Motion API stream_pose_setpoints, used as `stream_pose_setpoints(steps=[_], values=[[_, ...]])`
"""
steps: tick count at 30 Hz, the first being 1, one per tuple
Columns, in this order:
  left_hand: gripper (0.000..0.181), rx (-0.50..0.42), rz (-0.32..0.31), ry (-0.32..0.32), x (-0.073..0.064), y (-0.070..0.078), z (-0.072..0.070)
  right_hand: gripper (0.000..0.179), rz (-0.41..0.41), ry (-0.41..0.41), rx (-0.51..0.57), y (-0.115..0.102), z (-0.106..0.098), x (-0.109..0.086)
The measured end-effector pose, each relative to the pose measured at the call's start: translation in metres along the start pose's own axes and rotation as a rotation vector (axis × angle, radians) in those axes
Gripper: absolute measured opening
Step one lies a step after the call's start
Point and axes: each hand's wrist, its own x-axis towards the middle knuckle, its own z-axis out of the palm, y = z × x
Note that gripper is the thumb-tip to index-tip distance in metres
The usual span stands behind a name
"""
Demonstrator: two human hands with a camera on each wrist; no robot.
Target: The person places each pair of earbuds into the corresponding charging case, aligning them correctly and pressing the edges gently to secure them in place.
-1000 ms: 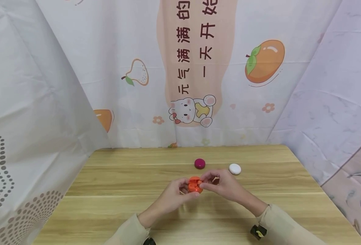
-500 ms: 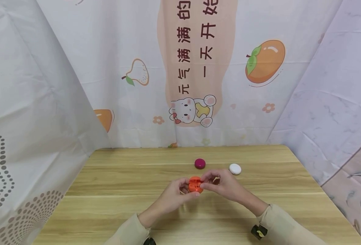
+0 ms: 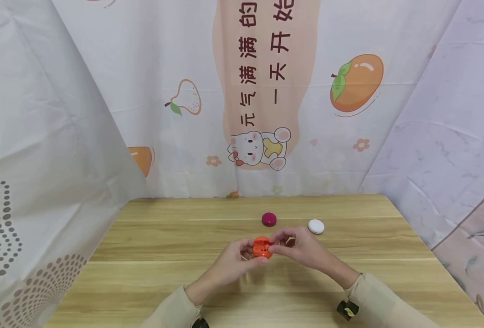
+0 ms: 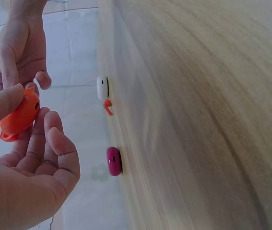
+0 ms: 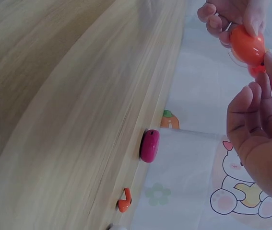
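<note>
An orange earbud case [image 3: 261, 250] with its lid raised is held off the table by my left hand [image 3: 229, 264], thumb in front and fingers behind. In the left wrist view the thumb lies along the orange shell [image 4: 20, 115]. My right hand [image 3: 301, 247] pinches at the case's right side; the small orange earbud between its fingertips is mostly hidden. Another orange earbud [image 5: 124, 201] lies on the table, seen in both wrist views.
Behind the hands on the wooden table [image 3: 164, 237] sit a closed magenta case [image 3: 269, 219] and a closed white case [image 3: 316, 226]. A printed curtain [image 3: 176, 150] hangs along the back edge.
The dark-marked orange piece seen at the right fingertips a second ago has gone out of sight, and more of the case's inside shows. Both hands stay nearly still.
</note>
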Motion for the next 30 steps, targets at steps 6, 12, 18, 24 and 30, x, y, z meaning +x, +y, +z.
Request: stream_pose_setpoints(steps=[6,12,18,24,30], values=[[0.033,0.003,-0.016,0.014,0.000,0.000,-0.001,0.010,-0.045,0.067,-0.093,0.007,-0.006,0.003],[0.033,0.006,-0.017,0.018,0.001,0.000,-0.001,0.014,0.007,0.118,-0.198,0.021,-0.022,0.013],[0.033,0.010,-0.025,0.018,0.001,0.001,0.000,0.025,0.099,0.075,-0.300,0.033,-0.036,0.024],[0.033,0.004,-0.041,0.016,0.000,0.002,0.001,0.031,0.088,0.060,-0.591,0.046,-0.042,0.027],[0.031,-0.003,-0.032,0.016,-0.001,0.001,0.002,0.022,-0.029,0.058,-0.928,0.060,-0.042,0.022]])
